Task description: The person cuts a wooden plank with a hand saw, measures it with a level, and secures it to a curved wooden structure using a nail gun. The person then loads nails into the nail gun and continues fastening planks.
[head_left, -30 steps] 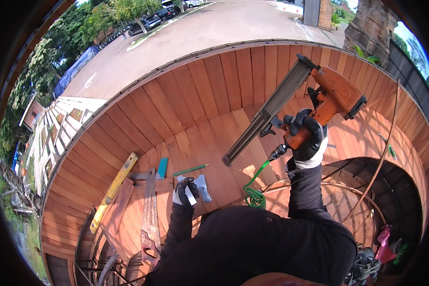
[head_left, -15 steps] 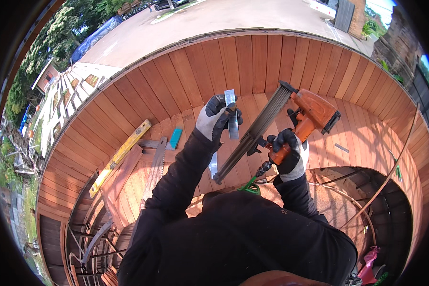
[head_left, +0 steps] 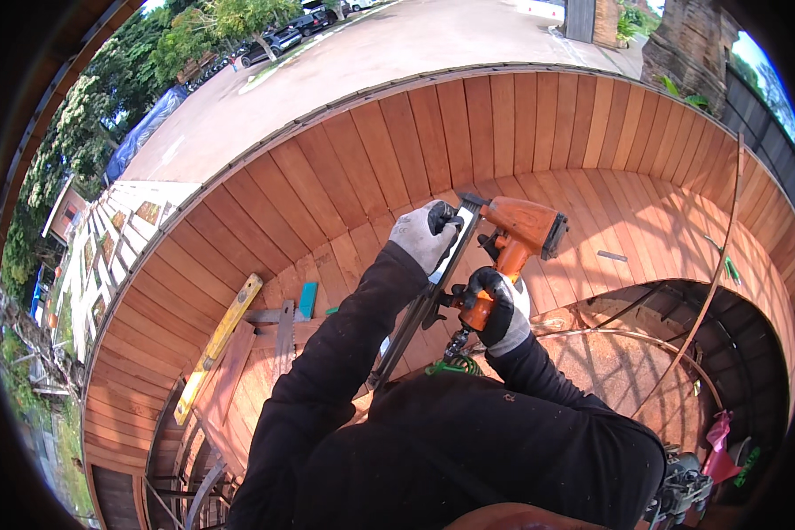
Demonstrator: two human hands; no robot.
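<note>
An orange pneumatic nail gun (head_left: 526, 223) is in front of me, its long dark magazine (head_left: 406, 331) slanting down to the left. My right hand (head_left: 500, 311), in a grey and black glove, is closed round the gun's handle. My left hand (head_left: 422, 237), gloved the same way, pinches a shiny silver strip of nails (head_left: 451, 249) that lies along the magazine near the gun's nose. Its fingertips partly hide the upper end of the strip. A green coiled air hose (head_left: 455, 364) joins the gun below the handle.
A curved wooden bench with a slatted backrest (head_left: 477, 124) surrounds me. On its left lie a yellow spirit level (head_left: 218, 347), a handsaw (head_left: 285, 334), a teal block (head_left: 307, 300) and loose boards. A thin strip of wood (head_left: 700, 309) leans across the right, beside an opening with a dark frame.
My left hand has brought the nail strip from beside the gun onto its magazine. The gun has shifted left and slightly down in view, and the whole view has turned a little.
</note>
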